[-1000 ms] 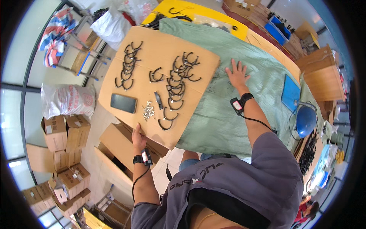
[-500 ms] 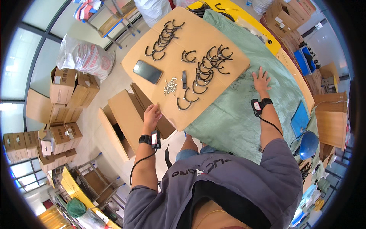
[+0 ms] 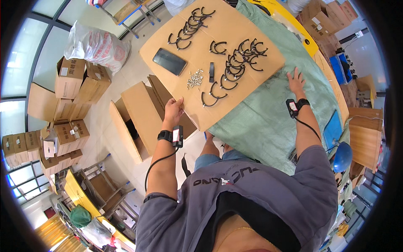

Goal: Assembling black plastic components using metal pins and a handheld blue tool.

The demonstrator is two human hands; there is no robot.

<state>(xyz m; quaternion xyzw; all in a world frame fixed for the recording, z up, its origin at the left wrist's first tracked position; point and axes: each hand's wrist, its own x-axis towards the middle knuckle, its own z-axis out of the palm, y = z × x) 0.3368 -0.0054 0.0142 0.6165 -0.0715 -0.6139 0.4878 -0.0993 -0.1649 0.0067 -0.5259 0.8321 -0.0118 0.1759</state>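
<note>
My left hand [image 3: 173,111] is closed on the near left edge of a flat brown cardboard sheet [image 3: 168,88], its thumb on top. My right hand [image 3: 296,81] lies with fingers spread on a green cloth [image 3: 252,115], just off the sheet's right corner. On the sheet are several curved black parts [image 3: 235,71] in a right-hand row and more curved black parts [image 3: 189,29] at the far left. A dark phone [image 3: 169,61], a pile of small silvery pieces [image 3: 195,79] and a short black strip [image 3: 211,72] lie between them.
An open cardboard box [image 3: 145,113] stands on the floor left of the table. Stacked cartons [image 3: 69,109] and a white sack [image 3: 98,48] are farther left. At the back right is a yellow surface [image 3: 289,21]; a blue rounded object [image 3: 342,157] sits beyond my right arm.
The whole view has shifted, so the sheet and both hands appear higher and farther right. My left thumb now shows over the sheet's edge. My right hand keeps its place on the cloth.
</note>
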